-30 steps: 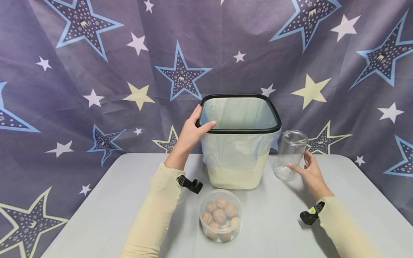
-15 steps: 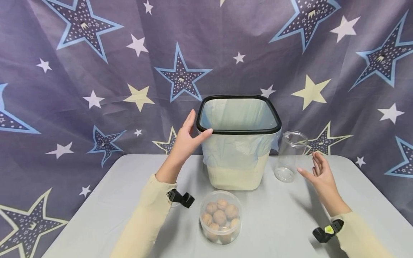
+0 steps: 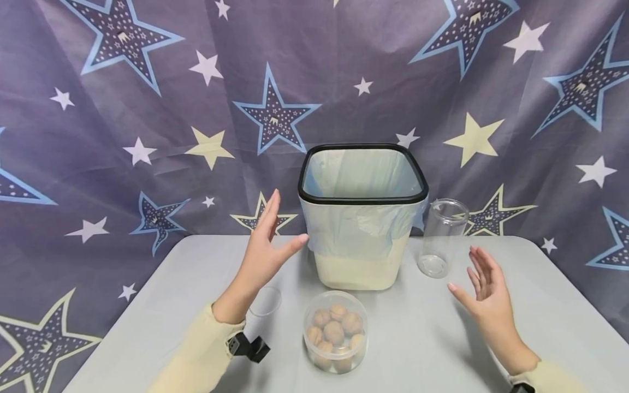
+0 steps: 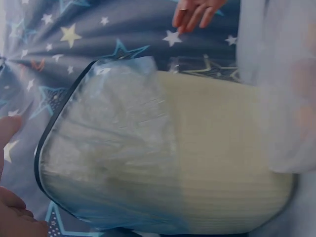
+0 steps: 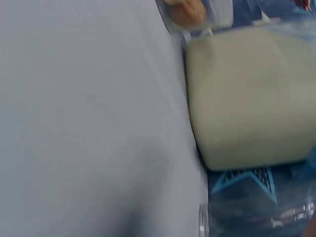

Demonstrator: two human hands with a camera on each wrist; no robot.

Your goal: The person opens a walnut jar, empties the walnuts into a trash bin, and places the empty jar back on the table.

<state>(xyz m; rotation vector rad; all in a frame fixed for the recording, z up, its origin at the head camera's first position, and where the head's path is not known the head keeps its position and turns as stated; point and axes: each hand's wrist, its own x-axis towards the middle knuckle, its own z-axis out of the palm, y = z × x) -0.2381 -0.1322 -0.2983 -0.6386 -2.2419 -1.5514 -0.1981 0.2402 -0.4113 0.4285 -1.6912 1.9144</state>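
A cream trash bin (image 3: 361, 270) with a black rim and a bluish liner bag (image 3: 354, 226) folded over its edge stands at the back middle of the table. My left hand (image 3: 262, 256) hangs in the air left of the bin, fingers straight, thumb apart, holding nothing. To the right, my right hand (image 3: 488, 300) is raised over the table with relaxed fingers and nothing in it. Nearest to it is a clear, lidless jar (image 3: 439, 240), upright beside the bin. In front of the bin sits a round clear tub (image 3: 336, 349) with several walnuts (image 3: 334, 332) inside.
A clear round lid (image 3: 265, 302) lies flat on the grey-white table (image 3: 408, 338), close to my left wrist. Behind the table hangs a purple curtain (image 3: 167, 125) printed with stars.
My left hand has let go of the bin's rim and drawn back to the lower left. The right hand has left the jar, moving right and toward me. Bin and jar stay put.
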